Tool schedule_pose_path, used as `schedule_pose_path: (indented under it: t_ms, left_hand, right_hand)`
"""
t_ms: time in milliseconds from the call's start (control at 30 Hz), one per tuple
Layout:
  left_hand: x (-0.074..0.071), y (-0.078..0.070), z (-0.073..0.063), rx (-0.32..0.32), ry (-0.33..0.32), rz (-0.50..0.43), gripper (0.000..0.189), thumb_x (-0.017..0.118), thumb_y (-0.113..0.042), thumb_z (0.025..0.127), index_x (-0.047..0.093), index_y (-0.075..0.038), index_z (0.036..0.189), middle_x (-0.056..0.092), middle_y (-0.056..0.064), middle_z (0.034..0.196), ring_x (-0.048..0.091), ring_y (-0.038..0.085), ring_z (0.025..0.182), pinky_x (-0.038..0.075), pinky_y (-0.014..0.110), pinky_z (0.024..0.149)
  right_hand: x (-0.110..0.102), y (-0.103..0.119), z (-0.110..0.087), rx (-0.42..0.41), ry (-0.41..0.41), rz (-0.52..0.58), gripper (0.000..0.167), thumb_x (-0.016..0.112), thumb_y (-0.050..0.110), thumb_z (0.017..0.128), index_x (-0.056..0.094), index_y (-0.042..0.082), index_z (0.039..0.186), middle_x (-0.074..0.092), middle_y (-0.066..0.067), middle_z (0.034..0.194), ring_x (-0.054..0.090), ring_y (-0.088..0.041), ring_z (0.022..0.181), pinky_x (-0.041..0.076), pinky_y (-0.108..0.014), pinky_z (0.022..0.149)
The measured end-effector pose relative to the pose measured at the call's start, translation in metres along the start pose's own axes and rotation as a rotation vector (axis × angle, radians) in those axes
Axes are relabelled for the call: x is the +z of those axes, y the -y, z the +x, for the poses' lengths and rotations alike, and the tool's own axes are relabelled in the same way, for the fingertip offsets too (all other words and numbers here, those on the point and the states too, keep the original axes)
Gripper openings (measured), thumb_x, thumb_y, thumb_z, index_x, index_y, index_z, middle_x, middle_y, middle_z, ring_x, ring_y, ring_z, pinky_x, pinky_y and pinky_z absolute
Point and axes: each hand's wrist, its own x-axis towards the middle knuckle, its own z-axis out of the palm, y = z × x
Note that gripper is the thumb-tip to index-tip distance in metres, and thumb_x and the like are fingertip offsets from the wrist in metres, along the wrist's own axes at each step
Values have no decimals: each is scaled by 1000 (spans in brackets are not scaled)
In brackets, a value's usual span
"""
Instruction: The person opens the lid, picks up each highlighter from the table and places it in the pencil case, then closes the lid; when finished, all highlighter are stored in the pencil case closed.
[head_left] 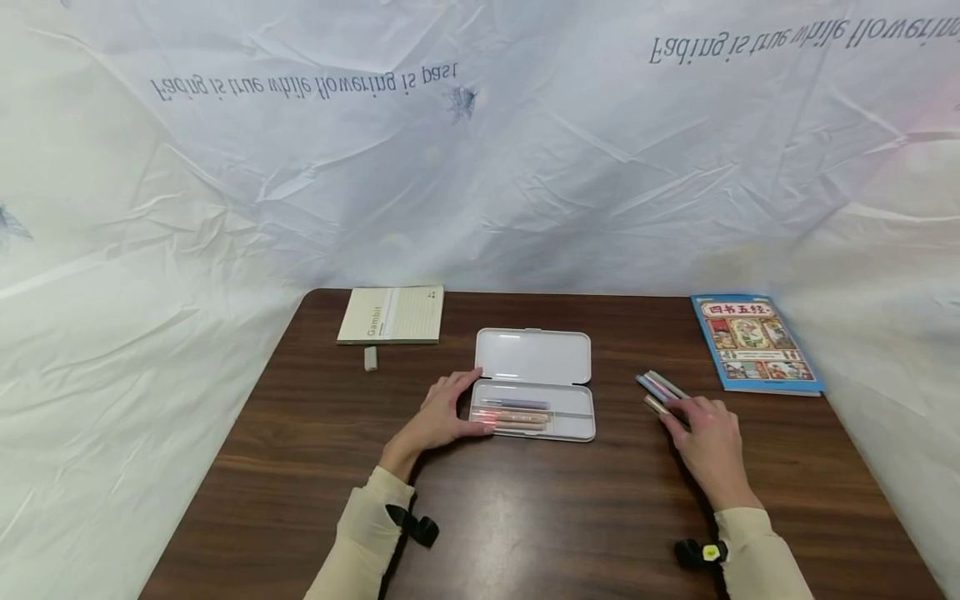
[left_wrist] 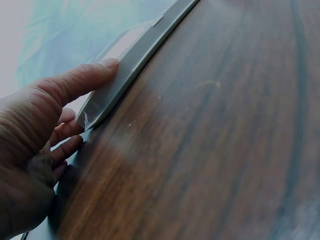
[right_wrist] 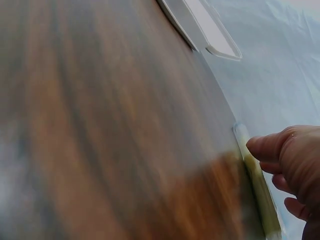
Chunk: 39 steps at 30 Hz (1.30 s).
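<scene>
- Dark wood table: open case set abt mid.
- Case: long axis L–R; L end gripped by L hand, thumb & fingers spread wide.
- R hand: nearer to pens; thumb/fingers put at near pen, can't tell if pinched.
- Pens: laid R of case, far-L of R hand, slanted far-L to near-R.
</scene>
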Motion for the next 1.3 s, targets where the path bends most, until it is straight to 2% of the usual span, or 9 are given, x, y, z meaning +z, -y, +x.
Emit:
schedule_pose_path:
  t_ms: [300,633,900,1300]
  left_hand:
    - [2,1,1,5,-16,-1,103,89,-49,80,38,-26,166,47,4,159,41,29,140,33,61,115]
    - [1,1,0,0,-12,-7,101,88,-51,82,37,-28,166,45,4,160,40,32,141,35,63,113]
    - [0,0,0,10,-13,-13,102,87,-52,82,37,-26,166,46,4,159,42,28,138,33,61,115]
    - [-1,-1,-1,5,1,-29,103,88,-53,82,36,-27,167,44,6,161,38,32,144,31,62,117]
  right_hand:
    - [-7,-5,-8,37,9,-16,18,87,2,83,76,-2,96,71,-23,93,58,-45,88,37,-61,77]
    - [-9,-3,-8,33,23,-52,16,86,2,83,76,-2,95,70,-24,93,57,-49,90,37,-65,78]
    - [-9,-3,-7,43,38,-70,14,85,3,84,75,-2,94,71,-23,93,57,-48,89,38,-63,76]
    - [-8,0,-8,46,48,-88,12,85,2,85,75,-1,92,71,-23,91,57,-46,87,38,-61,75]
